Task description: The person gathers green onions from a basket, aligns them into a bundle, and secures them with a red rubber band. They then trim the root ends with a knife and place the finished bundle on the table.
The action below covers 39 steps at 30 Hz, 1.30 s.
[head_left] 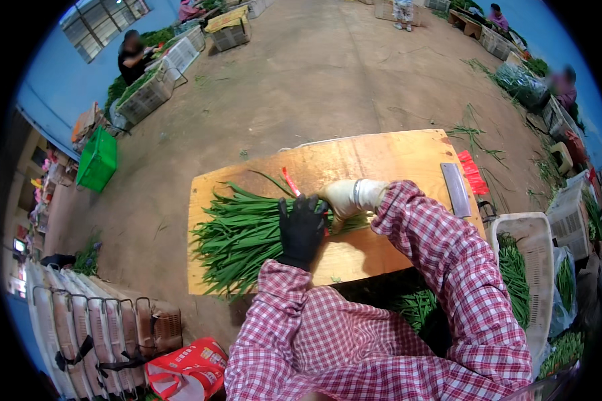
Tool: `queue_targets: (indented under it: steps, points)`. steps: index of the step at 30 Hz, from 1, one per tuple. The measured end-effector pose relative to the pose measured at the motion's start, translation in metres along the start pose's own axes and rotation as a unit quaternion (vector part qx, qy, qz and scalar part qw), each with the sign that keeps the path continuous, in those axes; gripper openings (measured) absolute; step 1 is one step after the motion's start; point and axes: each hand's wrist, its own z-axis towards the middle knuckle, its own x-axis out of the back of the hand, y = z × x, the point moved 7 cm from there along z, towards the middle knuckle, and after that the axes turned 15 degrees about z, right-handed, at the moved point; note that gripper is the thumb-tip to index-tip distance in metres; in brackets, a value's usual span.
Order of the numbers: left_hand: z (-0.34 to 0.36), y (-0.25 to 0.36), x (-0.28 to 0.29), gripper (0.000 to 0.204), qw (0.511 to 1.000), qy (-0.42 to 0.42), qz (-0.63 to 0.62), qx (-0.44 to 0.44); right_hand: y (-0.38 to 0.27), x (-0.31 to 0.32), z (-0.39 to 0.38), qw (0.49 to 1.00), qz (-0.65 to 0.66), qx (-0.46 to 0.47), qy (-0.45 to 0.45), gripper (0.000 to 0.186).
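Note:
On a wooden board [354, 257] in front of me lies a bunch of garlic chives [241, 234], its long flat green leaves fanned out to the left. My left hand [301, 230], in a black glove, presses over the bunch near its stem end with the fingers curled round it. Close against it, my right hand [338, 200], in a cream glove with a band at the wrist, is closed round the stem end. A red strip [289, 182] sticks up behind the left hand, and a bit of red shows under it. The right fingertips are partly hidden.
A flat metal blade [455, 190] and red strips [472, 172] lie at the board's right edge. Right of me stands a white crate [520, 230] of greens. Stacked crates [90, 321] and a red bag [187, 367] are at lower left. People sit by crates farther off.

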Motion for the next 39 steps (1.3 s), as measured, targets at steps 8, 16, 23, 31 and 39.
queue_targets:
  steps: [8,16,23,31,39]
  points:
    - [0.004,-0.012,0.01,0.038,0.993,0.048,-0.109,-0.002,0.017,0.046,-0.032,0.983,0.121,0.015,0.134,0.116]
    - [-0.001,-0.01,0.008,0.042,0.994,0.047,-0.1,0.007,-0.011,0.001,-0.022,0.965,-0.214,-0.007,0.152,0.104]
    - [0.002,-0.007,0.023,0.03,0.993,0.056,-0.105,0.016,-0.008,0.006,-0.028,0.971,-0.121,0.12,0.17,0.085]
    - [0.003,-0.018,0.004,0.033,0.991,0.024,-0.132,0.013,0.004,0.05,0.007,0.999,-0.017,0.023,0.044,0.096]
    - [0.001,-0.018,0.002,0.033,0.985,0.037,-0.165,0.019,0.025,0.074,0.119,0.968,0.033,0.051,0.245,0.038]
